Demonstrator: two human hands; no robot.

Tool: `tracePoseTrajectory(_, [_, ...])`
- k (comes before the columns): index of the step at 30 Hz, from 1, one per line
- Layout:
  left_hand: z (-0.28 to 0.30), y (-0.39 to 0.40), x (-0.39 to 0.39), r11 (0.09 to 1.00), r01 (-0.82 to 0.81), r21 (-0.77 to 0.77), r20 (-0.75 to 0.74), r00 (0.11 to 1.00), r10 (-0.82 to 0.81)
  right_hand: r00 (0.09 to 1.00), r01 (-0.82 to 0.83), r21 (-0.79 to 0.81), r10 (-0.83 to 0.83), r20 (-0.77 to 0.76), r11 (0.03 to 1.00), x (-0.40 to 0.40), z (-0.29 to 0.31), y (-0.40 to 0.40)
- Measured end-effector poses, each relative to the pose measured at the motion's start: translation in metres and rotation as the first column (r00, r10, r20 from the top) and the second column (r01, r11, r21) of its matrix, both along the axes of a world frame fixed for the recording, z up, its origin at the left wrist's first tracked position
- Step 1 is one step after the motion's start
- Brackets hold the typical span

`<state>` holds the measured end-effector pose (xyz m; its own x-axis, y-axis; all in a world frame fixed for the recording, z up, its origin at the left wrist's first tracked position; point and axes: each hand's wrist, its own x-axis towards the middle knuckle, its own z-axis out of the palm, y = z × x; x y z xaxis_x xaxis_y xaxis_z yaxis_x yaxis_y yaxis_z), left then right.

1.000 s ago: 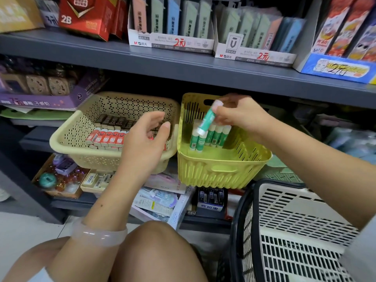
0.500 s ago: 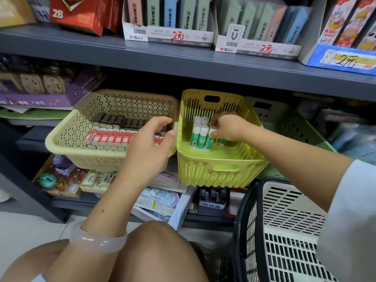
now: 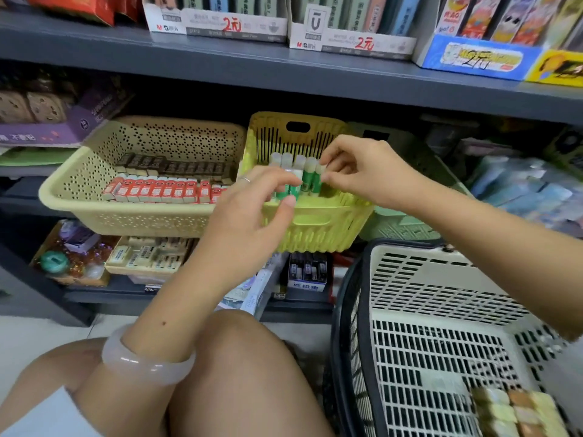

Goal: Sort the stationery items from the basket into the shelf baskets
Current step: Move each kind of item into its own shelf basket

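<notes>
Several green-and-white glue sticks (image 3: pixel 305 175) stand upright in the yellow-green shelf basket (image 3: pixel 315 222). My left hand (image 3: pixel 252 212) reaches over that basket's left wall, its curled fingers and thumb closing on the front glue sticks. My right hand (image 3: pixel 362 168) hovers above the same row, fingertips pinching the cap of the rightmost stick. The cream perforated basket (image 3: pixel 94 209) on the left holds rows of red-and-white and dark erasers (image 3: pixel 164 190). The white slotted source basket (image 3: pixel 441 310) with a black rim sits at lower right, with several small pastel blocks (image 3: pixel 517 411) in its corner.
A grey shelf board (image 3: pixel 284 70) overhangs the baskets, carrying boxes of notebooks with price tags. Below the baskets lie eraser boxes (image 3: pixel 148 257), a tray of trinkets (image 3: pixel 69 257) and a dark box (image 3: pixel 307 272). A pale green basket (image 3: pixel 397 228) is behind my right arm. My knee (image 3: pixel 239 373) is in front.
My right hand set the glue stick down into the yellow-green basket and now fingers the row. My left hand moved right from the cream basket's rim onto the glue sticks.
</notes>
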<state>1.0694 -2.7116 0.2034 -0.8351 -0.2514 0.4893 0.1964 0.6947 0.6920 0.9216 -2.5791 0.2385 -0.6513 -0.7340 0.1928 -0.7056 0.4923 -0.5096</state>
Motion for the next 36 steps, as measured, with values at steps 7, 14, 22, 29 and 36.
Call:
tracePoseTrajectory(7, [-0.006, 0.030, -0.005, 0.953, 0.300, -0.044, 0.241, 0.929, -0.282, 0.996, 0.042, -0.092, -0.035, 0.079, 0.995, 0.026, -0.018, 0.083])
tracePoseTrajectory(14, [-0.016, 0.050, -0.001, 0.921, 0.388, -0.028, 0.422, 0.840, -0.341, 0.974, 0.174, 0.172, -0.196, 0.116, 0.970, 0.048, -0.099, 0.139])
tracePoseTrajectory(22, [-0.030, 0.054, -0.039, 0.869, 0.492, 0.053, 0.567, 0.702, -0.432, 0.951, 0.216, 0.129, -0.238, 0.195, 0.968, 0.027, -0.103, 0.142])
tracePoseTrajectory(29, [-0.054, 0.062, -0.063, 0.761, 0.643, 0.090, 0.548, 0.606, -0.577, 0.768, 0.266, -0.106, -0.144, 0.624, 0.958, 0.005, -0.080, 0.156])
tracePoseTrajectory(36, [-0.048, 0.099, -0.091, 0.700, 0.714, -0.023, 0.598, 0.571, -0.563, 0.760, 0.273, -0.056, -0.179, 0.625, 0.960, -0.009, -0.082, 0.167])
